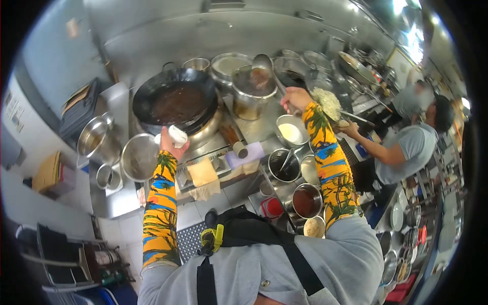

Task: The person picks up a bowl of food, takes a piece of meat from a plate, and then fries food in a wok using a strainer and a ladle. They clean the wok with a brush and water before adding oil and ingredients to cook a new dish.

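My left hand [175, 140] is closed around a folded white cloth [178, 135] at the near rim of a large black wok [147, 91]. Dark brown liquid lies in the bottom of the wok, which sits on a burner. In my right hand [297, 100] is the handle of a ladle [262, 65]. The ladle's bowl, with something brown in it, is over a tall steel pot [249, 107]. The handle under the cloth is hidden.
A bowl of pale yellow liquid [291, 133] and several sauce pots, one with red-brown sauce [306, 201], stand at right. A steel strainer [140, 157] lies left of the burner. Close on my right, a co-worker [406, 152] holds a pan of pale shredded food [327, 104].
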